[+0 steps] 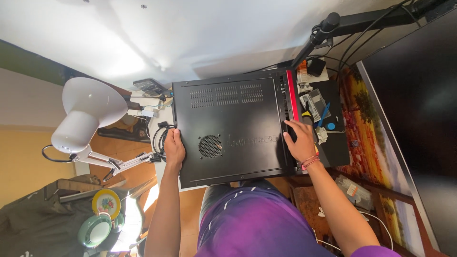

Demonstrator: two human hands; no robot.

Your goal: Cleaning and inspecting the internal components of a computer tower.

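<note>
Nearest the camera, a purple shirt (259,223) fills the lower middle of the view, with both forearms reaching forward.

The left hand (174,148) is laid on the left edge of a black computer case (228,128), fingers curled over the rim in a grasp. The right hand (301,140) is pressed on the right edge, by the red front strip (292,95), fingers spread over the panel; whether it is gripped there or only rested cannot be told.

The case lies flat on the desk, side panel upward, its round fan grille (210,146) and vent slots (227,94) showing. The panel is seen closed and seated; no screws or opened parts can be made out. Judged from this, the case is being steadied or positioned at both ends, and any work inside is not yet begun.

Just right of the case, a black mat (340,143) holds small items, a blue tool (324,114) among them. A bundle of black cable (160,135) lies at the case's left edge.

Farther off, a white desk lamp (85,116) stands left, a dark monitor (419,104) right, and a black arm mount (333,24) crosses above.
</note>
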